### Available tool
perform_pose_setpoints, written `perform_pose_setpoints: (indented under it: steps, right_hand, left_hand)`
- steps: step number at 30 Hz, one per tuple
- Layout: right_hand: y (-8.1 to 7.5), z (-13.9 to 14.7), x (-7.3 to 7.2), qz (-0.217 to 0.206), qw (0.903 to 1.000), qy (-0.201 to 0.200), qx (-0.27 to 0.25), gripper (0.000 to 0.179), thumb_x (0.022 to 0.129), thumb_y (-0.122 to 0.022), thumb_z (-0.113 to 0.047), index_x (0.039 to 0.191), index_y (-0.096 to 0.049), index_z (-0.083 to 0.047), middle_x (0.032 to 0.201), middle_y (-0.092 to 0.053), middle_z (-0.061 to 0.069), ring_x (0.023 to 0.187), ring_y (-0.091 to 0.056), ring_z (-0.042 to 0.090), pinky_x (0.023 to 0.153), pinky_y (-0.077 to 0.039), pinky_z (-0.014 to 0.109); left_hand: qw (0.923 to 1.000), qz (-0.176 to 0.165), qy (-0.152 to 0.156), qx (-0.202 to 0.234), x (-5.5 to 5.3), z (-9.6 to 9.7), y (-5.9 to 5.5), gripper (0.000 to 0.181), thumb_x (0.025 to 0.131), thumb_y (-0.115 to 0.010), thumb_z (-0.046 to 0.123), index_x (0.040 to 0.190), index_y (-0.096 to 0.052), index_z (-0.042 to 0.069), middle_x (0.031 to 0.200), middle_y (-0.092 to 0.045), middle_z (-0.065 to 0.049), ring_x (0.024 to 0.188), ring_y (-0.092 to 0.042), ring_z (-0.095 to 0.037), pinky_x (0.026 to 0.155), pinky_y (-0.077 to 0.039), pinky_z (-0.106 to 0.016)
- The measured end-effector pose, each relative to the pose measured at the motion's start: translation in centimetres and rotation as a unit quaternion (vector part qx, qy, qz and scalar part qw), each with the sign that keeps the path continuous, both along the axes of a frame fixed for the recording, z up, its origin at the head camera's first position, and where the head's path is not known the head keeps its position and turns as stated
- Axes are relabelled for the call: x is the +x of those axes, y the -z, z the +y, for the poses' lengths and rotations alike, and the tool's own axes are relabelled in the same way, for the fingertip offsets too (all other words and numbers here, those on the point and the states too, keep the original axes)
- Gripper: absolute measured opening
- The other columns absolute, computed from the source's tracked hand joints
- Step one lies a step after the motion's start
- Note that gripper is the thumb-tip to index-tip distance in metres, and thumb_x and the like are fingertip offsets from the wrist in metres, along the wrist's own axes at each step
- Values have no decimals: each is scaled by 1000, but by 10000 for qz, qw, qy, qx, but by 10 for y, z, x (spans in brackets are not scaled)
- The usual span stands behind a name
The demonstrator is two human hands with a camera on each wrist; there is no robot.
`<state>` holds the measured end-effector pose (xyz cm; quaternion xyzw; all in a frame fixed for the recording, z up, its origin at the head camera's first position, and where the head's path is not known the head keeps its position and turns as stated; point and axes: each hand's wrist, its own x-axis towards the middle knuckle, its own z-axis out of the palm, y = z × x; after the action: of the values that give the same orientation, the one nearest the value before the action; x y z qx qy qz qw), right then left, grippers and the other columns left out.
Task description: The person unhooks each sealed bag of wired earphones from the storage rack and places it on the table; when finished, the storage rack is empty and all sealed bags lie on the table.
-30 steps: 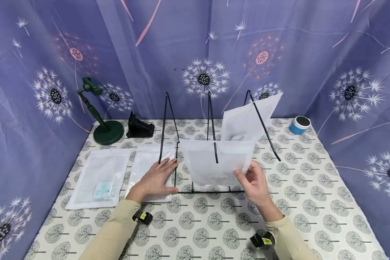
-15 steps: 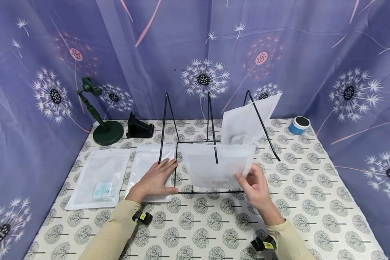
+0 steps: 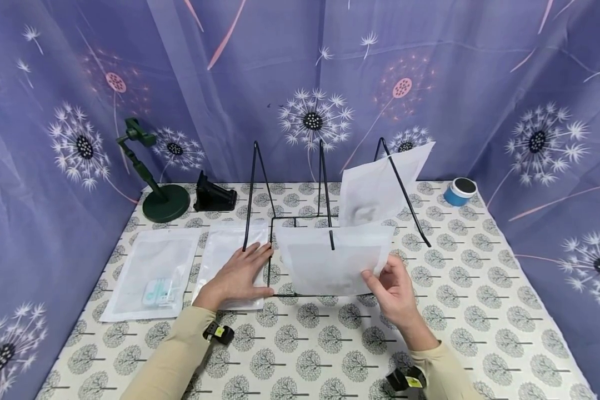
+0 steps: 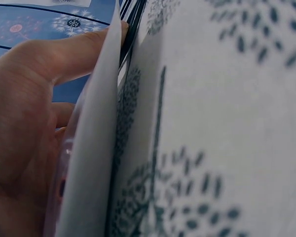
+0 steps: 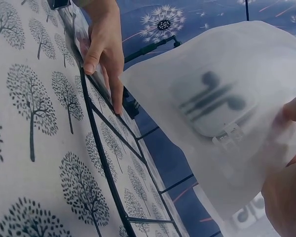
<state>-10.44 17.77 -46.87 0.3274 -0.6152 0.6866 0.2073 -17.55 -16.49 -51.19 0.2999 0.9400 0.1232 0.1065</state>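
My right hand (image 3: 394,286) pinches the right edge of a white zip bag (image 3: 335,261). That bag hangs upright at the middle prong of a black wire display rack (image 3: 253,194), whose tip shows in front of it. Through its frosted side, in the right wrist view, a white earphone case (image 5: 212,103) with a dark earbud print is visible. A second white bag (image 3: 370,189) hangs tilted on the right prong. With fingers spread, my left hand (image 3: 240,275) rests on a flat white bag (image 3: 212,255) and touches the rack's left base bar.
Farther left lies another zip bag (image 3: 172,250) holding a teal earphone case (image 3: 156,291). A green phone stand (image 3: 166,203) and a black holder (image 3: 214,194) stand behind. At the back right sits a blue round container (image 3: 460,193). Purple curtains (image 3: 200,66) enclose the tabletop.
My right hand and the pinched bag have moved slightly down, so more of the rack's base shows above the bag's top edge. My left hand has stayed in place.
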Motion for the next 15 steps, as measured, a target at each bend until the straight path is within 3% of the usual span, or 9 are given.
perform_pose_setpoints:
  steps: [15]
  right_hand:
    - [0, 0, 6, -41, 10000, -45, -14, 42, 74, -45, 31, 114, -41, 19, 118, -65, 7, 106, -66, 18, 87, -58, 32]
  left_hand:
    - [10000, -35, -36, -47, -1, -1, 2, 102, 80, -63, 67, 157, -16, 19, 164, -12, -1, 151, -12, -29, 119, -12, -58]
